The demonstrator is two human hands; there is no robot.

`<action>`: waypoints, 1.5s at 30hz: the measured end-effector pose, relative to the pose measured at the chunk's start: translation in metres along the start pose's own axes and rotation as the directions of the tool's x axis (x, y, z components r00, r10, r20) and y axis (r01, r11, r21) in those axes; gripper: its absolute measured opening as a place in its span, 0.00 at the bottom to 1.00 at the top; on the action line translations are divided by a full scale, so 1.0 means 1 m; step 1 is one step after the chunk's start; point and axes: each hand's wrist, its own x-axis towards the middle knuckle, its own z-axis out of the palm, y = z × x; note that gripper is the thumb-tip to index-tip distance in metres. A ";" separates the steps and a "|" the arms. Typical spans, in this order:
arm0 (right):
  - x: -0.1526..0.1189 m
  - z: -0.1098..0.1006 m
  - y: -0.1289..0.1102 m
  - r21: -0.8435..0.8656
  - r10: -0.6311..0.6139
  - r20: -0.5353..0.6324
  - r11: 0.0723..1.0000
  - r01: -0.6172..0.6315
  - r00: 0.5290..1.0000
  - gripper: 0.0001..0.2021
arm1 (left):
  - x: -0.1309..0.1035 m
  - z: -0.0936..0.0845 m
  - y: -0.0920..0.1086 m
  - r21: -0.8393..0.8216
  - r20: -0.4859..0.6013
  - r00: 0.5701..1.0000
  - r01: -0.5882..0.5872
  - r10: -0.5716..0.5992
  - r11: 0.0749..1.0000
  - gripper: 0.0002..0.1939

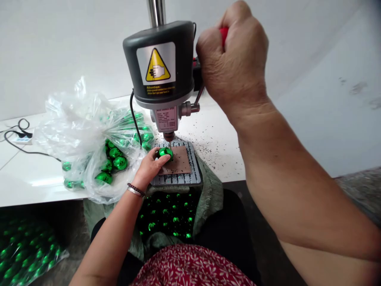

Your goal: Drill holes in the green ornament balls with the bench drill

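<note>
A small bench drill press point(166, 63) stands on the white table, a yellow warning label on its dark housing. Under its bit, my left hand point(151, 166) grips a shiny green ball point(165, 153) between thumb and fingers. The ball rests on a brown board point(178, 161) that lies on the grey ridged base point(195, 169). Whether the bit touches the ball is hard to make out. High on the right, my right hand point(236, 59) is wrapped round the drill press lever, whose red knob point(224, 35) shows between my fingers.
A clear plastic bag point(74, 115) of green balls lies open left of the drill. Dark shavings point(212, 145) litter the table point(229, 167). Below the base, a green sack point(210, 190) holds many balls in my lap. Another bag of balls point(26, 246) sits lower left. A black cable point(38, 153) crosses the table.
</note>
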 end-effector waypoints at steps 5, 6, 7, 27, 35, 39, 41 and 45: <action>0.003 0.002 0.002 0.033 -0.017 -0.005 0.999 0.017 1.000 0.14 | 0.002 0.000 0.003 0.060 0.015 1.000 0.015 -0.015 0.998 0.26; 0.003 0.002 0.002 0.037 -0.023 -0.007 0.999 0.023 1.000 0.14 | 0.002 0.000 0.003 0.070 0.018 1.000 0.007 -0.008 0.998 0.25; 0.003 0.002 0.002 0.039 -0.027 -0.010 0.999 0.028 1.000 0.14 | 0.002 0.000 0.004 0.080 0.017 1.000 -0.005 0.003 0.997 0.24; 0.001 -0.001 -0.001 0.047 -0.006 -0.006 0.999 0.007 1.000 0.15 | 0.000 0.014 0.006 0.343 -0.009 0.996 -0.084 0.093 0.936 0.34; -0.020 -0.004 -0.001 0.147 -0.060 -0.063 0.987 0.069 0.996 0.14 | -0.001 0.018 -0.004 0.340 -0.004 0.990 -0.129 0.138 0.931 0.31; -0.041 -0.008 0.008 0.205 -0.188 -0.163 0.954 0.220 0.969 0.11 | -0.003 0.019 -0.002 0.353 0.016 0.990 -0.134 0.137 0.926 0.30; -0.051 -0.009 0.014 0.191 -0.255 -0.208 0.936 0.295 0.944 0.09 | -0.003 0.019 -0.001 0.374 0.017 0.990 -0.136 0.140 0.917 0.29; -0.069 -0.009 0.025 0.102 -0.362 -0.285 0.909 0.404 0.887 0.08 | -0.003 0.019 -0.002 0.410 0.027 0.989 -0.141 0.143 0.901 0.29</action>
